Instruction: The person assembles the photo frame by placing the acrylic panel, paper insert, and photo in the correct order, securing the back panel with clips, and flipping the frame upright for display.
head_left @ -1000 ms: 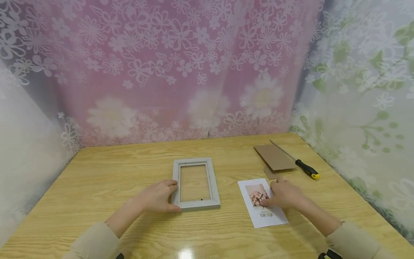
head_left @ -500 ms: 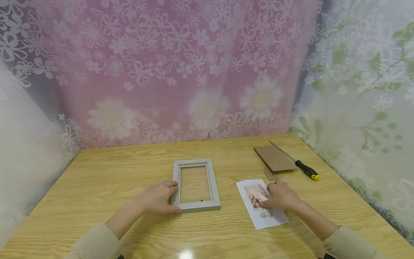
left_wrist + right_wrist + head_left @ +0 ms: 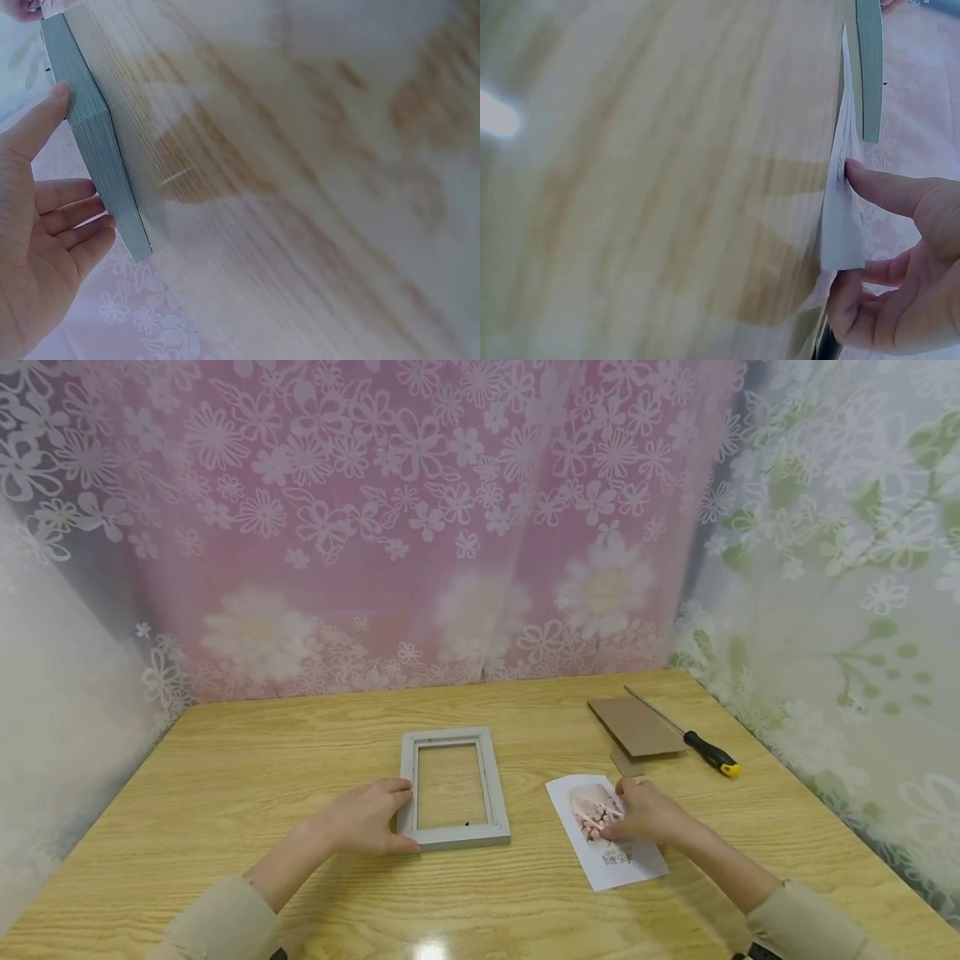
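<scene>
A pale grey picture frame [image 3: 491, 785] lies flat on the table, its opening showing wood grain. My left hand [image 3: 367, 817] rests against its near-left corner, fingertips on the left side and thumb on the near side. In the left wrist view those fingers [image 3: 71, 193] look nearly straight along the frame's outer edge [image 3: 109, 154]. Right of the frame is a white printed sheet [image 3: 596, 814] with pink flowers and lettering. My right hand [image 3: 651, 814] pinches its right edge, thumb on top and fingers beneath. The sheet [image 3: 841, 232] bows slightly in the right wrist view.
A brown board [image 3: 637, 727] lies at the back right, with a smaller brown piece [image 3: 626, 763] under its near edge. Against it lies a screwdriver [image 3: 708, 753] with a black and yellow handle. Floral curtains [image 3: 450, 527] hang behind the table and at its sides.
The sheet has shifted slightly left with my right hand, and its printed side now bends a little. My left hand and the frame have stayed in place.
</scene>
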`<state>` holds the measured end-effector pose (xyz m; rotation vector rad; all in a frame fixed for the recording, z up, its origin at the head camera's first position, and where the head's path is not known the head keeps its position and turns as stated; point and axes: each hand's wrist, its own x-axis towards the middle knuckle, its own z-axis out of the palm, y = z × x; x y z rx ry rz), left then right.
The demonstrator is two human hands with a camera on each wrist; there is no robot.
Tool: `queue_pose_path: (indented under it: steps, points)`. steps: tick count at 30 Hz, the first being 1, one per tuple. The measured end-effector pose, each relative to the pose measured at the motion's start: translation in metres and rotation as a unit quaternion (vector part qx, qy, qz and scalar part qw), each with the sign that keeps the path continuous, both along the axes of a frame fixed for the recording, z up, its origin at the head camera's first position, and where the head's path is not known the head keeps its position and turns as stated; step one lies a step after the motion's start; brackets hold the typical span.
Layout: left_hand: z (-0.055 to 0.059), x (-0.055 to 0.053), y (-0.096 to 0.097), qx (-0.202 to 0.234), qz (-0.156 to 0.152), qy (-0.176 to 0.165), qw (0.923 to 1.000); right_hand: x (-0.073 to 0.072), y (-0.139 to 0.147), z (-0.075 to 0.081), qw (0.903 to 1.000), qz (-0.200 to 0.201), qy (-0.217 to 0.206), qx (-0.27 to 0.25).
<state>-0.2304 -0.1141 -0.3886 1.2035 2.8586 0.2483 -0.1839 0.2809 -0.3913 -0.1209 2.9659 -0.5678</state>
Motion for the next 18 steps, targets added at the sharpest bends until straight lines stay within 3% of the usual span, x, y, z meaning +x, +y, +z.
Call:
queue_pose_path:
  steps: [11,14,18]
  points:
    - [0.001,-0.001,0.0,-0.003,-0.002,0.002,1.0,-0.002,0.011,-0.001,0.9975,0.001,0.035,-0.062]
    - [0.001,-0.001,0.0,-0.004,-0.002,0.001,1.0,-0.004,0.017,0.006,0.9954,0.004,0.045,-0.084]
    - [0.001,-0.001,0.0,-0.005,-0.001,-0.002,1.0,-0.008,0.023,0.019,0.9918,-0.008,0.02,-0.126]
